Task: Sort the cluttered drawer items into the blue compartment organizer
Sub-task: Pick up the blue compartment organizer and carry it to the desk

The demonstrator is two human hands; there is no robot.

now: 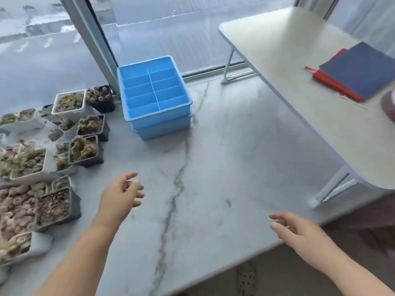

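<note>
Head view shows the blue organizer (155,97) at the marble ledge's (213,146) far edge by the window, both hands, left hand (120,195) and right hand (299,230), loose-fingered, empty, well apart over bare marble.

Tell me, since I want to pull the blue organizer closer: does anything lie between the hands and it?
Nothing visible does. Bare marble-patterned white countertop runs from the left hand and right hand to the blue plastic compartment organizer. The small potted succulents stand off to the left, beside that path.
</note>
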